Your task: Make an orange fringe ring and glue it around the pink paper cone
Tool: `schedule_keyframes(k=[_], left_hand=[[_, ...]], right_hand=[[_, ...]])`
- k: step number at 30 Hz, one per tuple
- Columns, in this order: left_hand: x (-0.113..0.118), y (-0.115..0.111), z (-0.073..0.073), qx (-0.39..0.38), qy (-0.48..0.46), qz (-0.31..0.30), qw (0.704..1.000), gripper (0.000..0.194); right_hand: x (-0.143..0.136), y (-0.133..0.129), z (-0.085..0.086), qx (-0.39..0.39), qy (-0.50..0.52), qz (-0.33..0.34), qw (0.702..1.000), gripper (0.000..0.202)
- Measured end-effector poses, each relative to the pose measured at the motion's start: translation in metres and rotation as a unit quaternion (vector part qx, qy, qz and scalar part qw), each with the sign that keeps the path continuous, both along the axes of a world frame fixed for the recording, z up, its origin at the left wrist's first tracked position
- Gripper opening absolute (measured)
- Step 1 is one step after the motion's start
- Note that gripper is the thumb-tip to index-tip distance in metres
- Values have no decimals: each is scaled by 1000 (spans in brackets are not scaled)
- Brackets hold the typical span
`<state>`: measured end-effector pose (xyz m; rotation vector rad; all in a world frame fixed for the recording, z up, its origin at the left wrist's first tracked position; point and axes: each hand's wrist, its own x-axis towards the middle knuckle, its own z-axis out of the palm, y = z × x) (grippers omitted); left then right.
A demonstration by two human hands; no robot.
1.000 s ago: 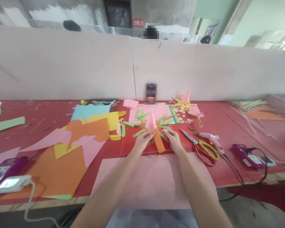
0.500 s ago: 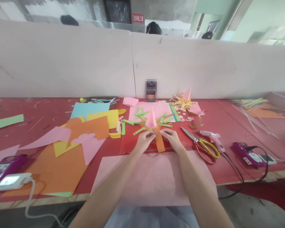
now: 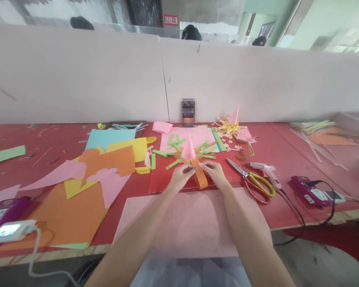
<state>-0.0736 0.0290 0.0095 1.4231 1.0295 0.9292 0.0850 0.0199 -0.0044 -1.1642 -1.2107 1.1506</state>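
Note:
A paper craft with a pink paper cone on an orange base and green strips radiating around it stands in front of me. From its near side an orange paper strip curls toward me in a loop. My left hand is closed in a pinch at the base's near edge, left of the strip. My right hand pinches the strip's upper end close to the cone. The fingertips partly cover what they grip. Loose green paper strips lie left of the craft.
Scissors and a pink glue gun lie to the right, with a purple power strip beyond. A similar craft with yellow fringe stands behind. Coloured paper sheets cover the left side. A white partition closes off the back.
The orange strip's free end has been folded up and over toward the cone, making a loop. My right hand has moved slightly inward with it. The view has shifted a little.

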Motion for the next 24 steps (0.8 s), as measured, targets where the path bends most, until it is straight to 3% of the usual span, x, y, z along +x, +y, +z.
schedule_keyframes(k=[24], left_hand=[[-6, 6, -2, -6, -10, 7, 1000, 14]], right_hand=[[-1, -1, 2, -1, -10, -4, 1000, 28]])
